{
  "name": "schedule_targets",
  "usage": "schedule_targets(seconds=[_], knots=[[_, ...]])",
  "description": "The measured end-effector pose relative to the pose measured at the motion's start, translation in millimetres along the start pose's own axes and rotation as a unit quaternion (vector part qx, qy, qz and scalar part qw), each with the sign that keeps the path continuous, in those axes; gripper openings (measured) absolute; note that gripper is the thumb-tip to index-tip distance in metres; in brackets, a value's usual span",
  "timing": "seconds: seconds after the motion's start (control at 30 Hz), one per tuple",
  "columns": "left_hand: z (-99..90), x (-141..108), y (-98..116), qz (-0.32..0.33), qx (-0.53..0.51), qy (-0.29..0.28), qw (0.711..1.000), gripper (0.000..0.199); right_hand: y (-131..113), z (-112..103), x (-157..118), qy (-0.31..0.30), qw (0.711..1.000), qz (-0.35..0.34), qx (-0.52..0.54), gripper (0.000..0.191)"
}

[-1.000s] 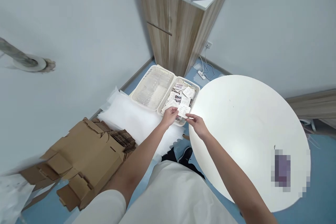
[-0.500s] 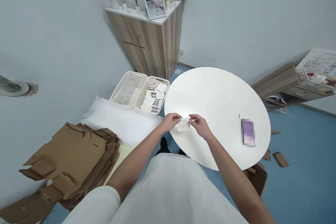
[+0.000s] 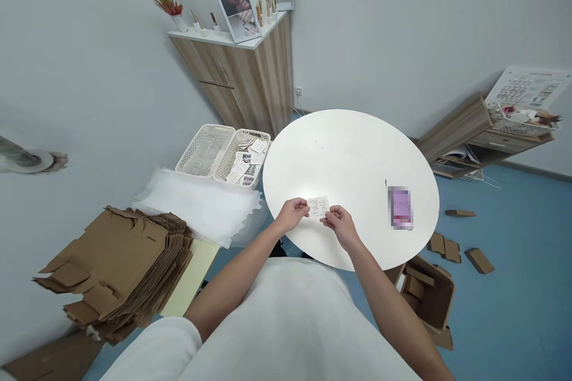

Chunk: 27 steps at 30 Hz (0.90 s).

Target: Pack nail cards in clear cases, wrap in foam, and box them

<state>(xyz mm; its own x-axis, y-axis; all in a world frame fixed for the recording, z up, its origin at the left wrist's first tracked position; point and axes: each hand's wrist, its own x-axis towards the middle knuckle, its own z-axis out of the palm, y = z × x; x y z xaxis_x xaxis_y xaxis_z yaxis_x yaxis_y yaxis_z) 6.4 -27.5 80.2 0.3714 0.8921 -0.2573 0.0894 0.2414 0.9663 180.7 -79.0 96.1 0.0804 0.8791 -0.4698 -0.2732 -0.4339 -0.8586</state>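
Between my two hands is a small white card (image 3: 317, 207) with dark printed lines, held over the near left part of the round white table (image 3: 353, 149). My left hand (image 3: 292, 214) pinches the card's left edge. The fingers of my right hand (image 3: 340, 224) are closed on its lower right corner. Left of the table stands a white basket (image 3: 217, 176) filled with similar cards and small packs (image 3: 245, 165). Beside it is another white basket (image 3: 182, 164) with clear plastic pieces in it. A blurred-out purple object (image 3: 401, 207) lies on the table to the right.
Flattened brown cardboard boxes (image 3: 120, 256) are stacked at the left, beside white sheet material (image 3: 201, 202). A wooden cabinet (image 3: 241, 83) stands in the corner. At the lower right are an open carton (image 3: 435, 300) and small brown boxes (image 3: 480, 260) on the blue floor.
My right hand has shifted from the card's upper right edge down to its lower right corner, and the card sits flatter and straighter. The whole view has swung slightly to the right.
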Motion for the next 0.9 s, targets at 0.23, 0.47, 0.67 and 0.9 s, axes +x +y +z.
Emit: schedule_targets(seconds=[0.23,0.47,0.67,0.9], knots=[[7.5,5.6,1.1,0.01,0.028,0.008,1.0,0.018,1.3,-13.7,2.9,-0.01,0.998,-0.008,-0.067,0.026],[6.6,0.8,10.4,0.133,0.155,0.02,0.979,0.014,-9.0,-18.1,5.9,-0.031,0.988,-0.047,-0.14,0.029],[11.2,-0.7,2.2,0.169,0.124,0.035,0.977,0.017,-4.6,-16.1,8.1,0.005,0.996,-0.063,-0.07,0.034],[21.8,1.0,-10.3,0.001,-0.041,0.024,0.999,0.029,4.3,-19.8,12.8,0.047,0.991,-0.1,-0.072,0.033]])
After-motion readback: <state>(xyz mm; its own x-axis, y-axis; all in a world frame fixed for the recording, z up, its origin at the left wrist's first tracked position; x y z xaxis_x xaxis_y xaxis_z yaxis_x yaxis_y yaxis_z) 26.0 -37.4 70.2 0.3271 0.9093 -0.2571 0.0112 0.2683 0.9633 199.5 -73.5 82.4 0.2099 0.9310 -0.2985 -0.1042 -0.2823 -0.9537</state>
